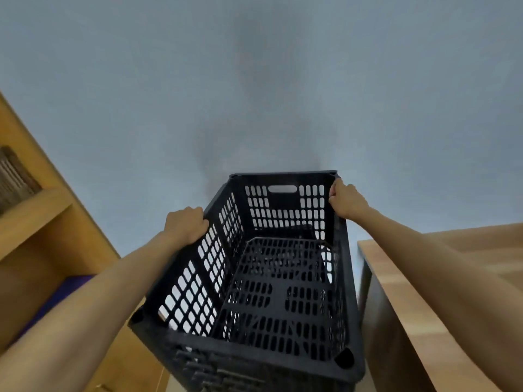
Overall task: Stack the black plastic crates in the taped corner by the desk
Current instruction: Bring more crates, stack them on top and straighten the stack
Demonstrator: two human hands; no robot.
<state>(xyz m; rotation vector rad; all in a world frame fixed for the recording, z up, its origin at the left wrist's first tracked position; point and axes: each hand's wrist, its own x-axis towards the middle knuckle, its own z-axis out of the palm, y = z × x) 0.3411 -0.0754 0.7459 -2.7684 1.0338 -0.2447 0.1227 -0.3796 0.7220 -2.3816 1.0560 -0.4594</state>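
Observation:
A black plastic crate (271, 301) with perforated walls and floor fills the lower middle of the head view, open side up, its far end against the pale grey wall. My left hand (186, 224) grips the top rim of its left long wall. My right hand (346, 200) grips the rim at the far right corner. Dark shapes show through the slotted floor, and a ribbed black surface (215, 372) sits under the near end; whether that is another crate beneath I cannot tell. No floor tape is visible.
A wooden desk (418, 292) stands close on the right, its edge next to the crate's right wall. A wooden shelf unit (36, 219) rises on the left, with something purple (73, 287) low down. The grey wall (254, 80) lies straight ahead.

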